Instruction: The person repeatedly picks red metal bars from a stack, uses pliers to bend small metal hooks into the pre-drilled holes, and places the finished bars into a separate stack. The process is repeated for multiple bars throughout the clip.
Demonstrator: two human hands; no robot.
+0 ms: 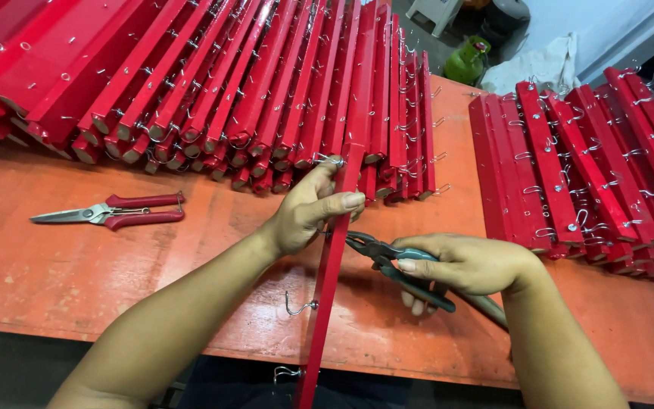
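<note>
I am seeing the left hand point(308, 212) gripping a red wooden slat point(332, 257) held edge-up over the orange worktop point(54, 265), forearm angling in from the lower left. The right hand point(467, 263) is closing around pliers point(387, 261), nose touching the slat just below the left hand's thumb; red-handled shears point(107, 213) are lying well left of the slat.

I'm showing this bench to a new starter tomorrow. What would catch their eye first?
First, the mass of red wooden slats with metal hooks stacked across the back of the orange table, with a second pile at right. In the middle, the left hand grips one upright red slat while the right hand works pliers against it. Red-handled shears lie at left.
</note>
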